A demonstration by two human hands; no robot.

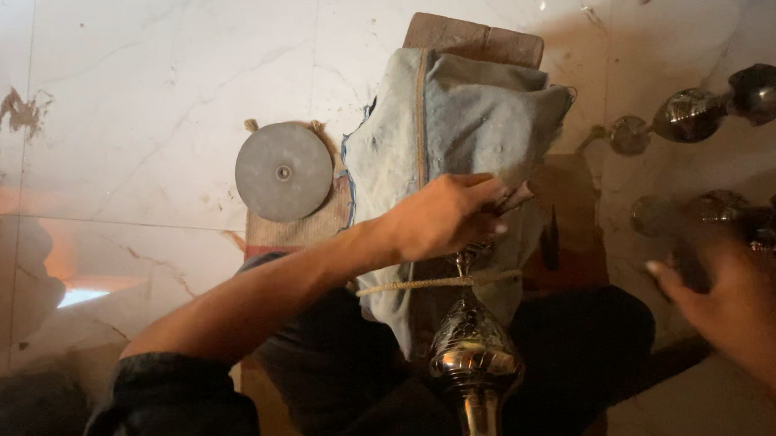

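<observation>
Our left hand point(442, 216) pinches a small dark piece above the brass vase point(474, 358), grip clenched. Right of the vase, our right hand point(740, 298) reaches blurred; its grip we cannot tell.

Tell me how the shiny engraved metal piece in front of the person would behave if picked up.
The shiny engraved metal piece looks solid, so probably rigid and fairly heavy for its size. Its polished surface may be slippery. With a bulbous body on a narrow stem, it would likely roll or tip if laid loose. The left hand rests at its top, against the grey-blue cloth.
</observation>
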